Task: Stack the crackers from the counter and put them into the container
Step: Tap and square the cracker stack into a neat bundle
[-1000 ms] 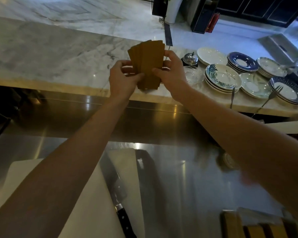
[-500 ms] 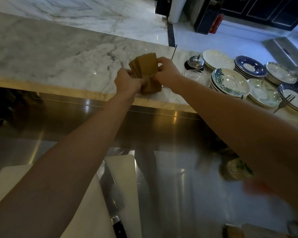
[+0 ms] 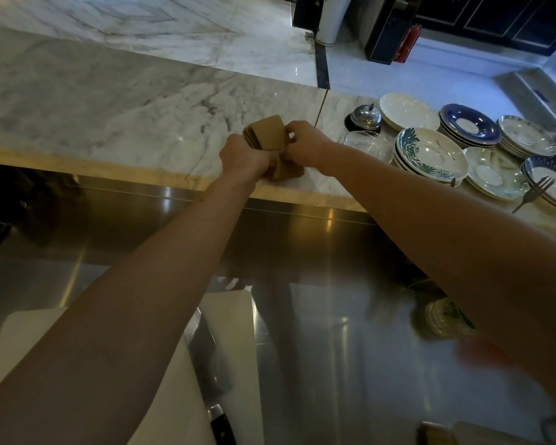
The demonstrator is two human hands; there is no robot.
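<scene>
A bundle of thin brown rectangular crackers (image 3: 268, 136) stands on edge on the marble counter (image 3: 109, 107), slightly fanned. My left hand (image 3: 243, 157) grips its left side low down. My right hand (image 3: 304, 142) pinches its right side. Both hands press the bundle together, its lower end resting near the counter's front edge. The lower part of the bundle is partly hidden by my fingers. A container shows only as a blurred corner at the bottom right (image 3: 437, 433).
Stacks of patterned plates (image 3: 430, 154) and a small glass dish (image 3: 366, 144) crowd the counter to the right, with a metal bell (image 3: 365, 117) and a fork (image 3: 533, 192). Below, a steel worktop holds a white cutting board (image 3: 231, 332) and a knife (image 3: 217, 412).
Both hands have lowered the crackers from mid-air down onto the marble counter and squeezed the fan tighter. The view has shifted down and forward.
</scene>
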